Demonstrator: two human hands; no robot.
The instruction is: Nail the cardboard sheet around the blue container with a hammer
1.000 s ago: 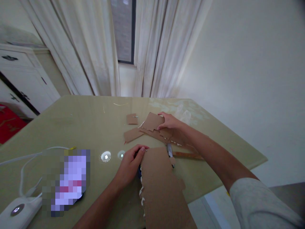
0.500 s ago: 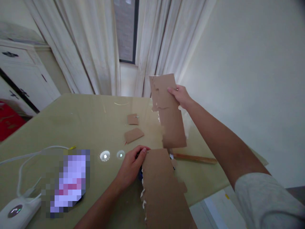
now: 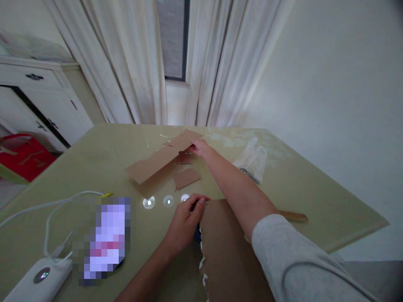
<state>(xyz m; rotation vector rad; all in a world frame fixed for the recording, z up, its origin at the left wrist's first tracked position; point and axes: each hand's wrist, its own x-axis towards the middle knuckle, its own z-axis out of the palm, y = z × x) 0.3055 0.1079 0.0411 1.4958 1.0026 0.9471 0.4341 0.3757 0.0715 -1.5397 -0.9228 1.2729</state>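
My right hand (image 3: pixel 199 147) reaches to the far part of the table and pinches a long torn cardboard strip (image 3: pixel 160 157) by its right edge. The strip is tilted over the tabletop, partly above a small cardboard square (image 3: pixel 185 157). Another small cardboard piece (image 3: pixel 187 178) lies just nearer. Close to me, my left hand (image 3: pixel 189 216) is closed on the far left corner of a large cardboard sheet (image 3: pixel 231 247), its thumb on top. That sheet has a ragged left edge, and my right arm covers part of it. Something dark blue shows under its left side.
A clear plastic bag (image 3: pixel 253 159) with small dark things lies at the right, near a wooden stick (image 3: pixel 292 216). At the left are a pixelated phone-like object (image 3: pixel 108 239), a white power bank (image 3: pixel 39 279) and white cables (image 3: pixel 47 204). The table's right edge (image 3: pixel 359 237) slopes away.
My right hand has swung the cardboard strip from upright at the right to lower and farther left, above the small pieces. The plastic bag has come into view. My left hand keeps its hold.
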